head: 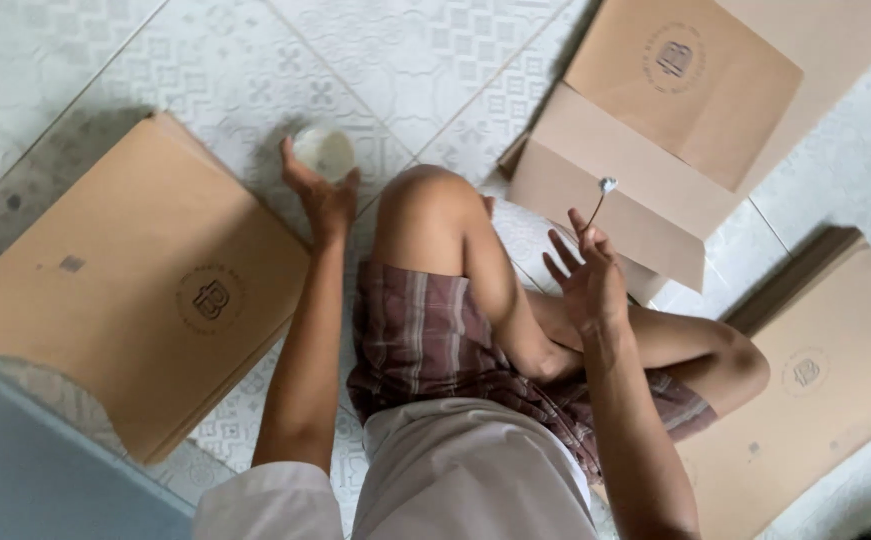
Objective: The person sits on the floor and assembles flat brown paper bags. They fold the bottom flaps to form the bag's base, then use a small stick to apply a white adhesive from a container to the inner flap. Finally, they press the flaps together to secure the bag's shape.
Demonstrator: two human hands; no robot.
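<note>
Your left hand (321,195) cups a small round whitish object (325,152), blurred beyond telling, above the tiled floor (405,60), while your right hand (587,275), fingers spread, pinches a thin pin (600,198) before the open cardboard box (655,150), partly cut off.

A single head-worn camera looks almost straight down, from close above, over the seated person's lap and bent knee (435,205) to the tiled floor (395,60), with flat cardboard boxes (135,290) at nine, one and four o'clock.
</note>
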